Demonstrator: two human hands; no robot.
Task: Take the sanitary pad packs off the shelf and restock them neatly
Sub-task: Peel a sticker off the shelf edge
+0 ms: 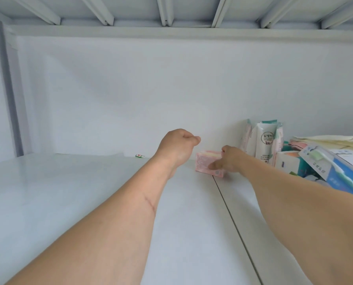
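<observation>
Right hand (229, 161) grips the small pink plastic-wrapped sanitary pad pack (207, 164), pale yellow stripe on top, sitting deep on the white metal shelf (68, 192). Left hand (176, 147), at its 10 o'clock, hovers curled, holding nothing.

Both my bare forearms reach forward and away from me, converging toward the middle. My left hand (177, 148) is raised, its back toward me, fingers curled into a loose fist with nothing between them and the thumb tip poking out to the right. A thin reddish line runs along my left forearm. My right hand (230, 160) sits lower, just right of the left fist, thumb stretched out leftward and fingers curled round a pink pack (205, 163).
</observation>
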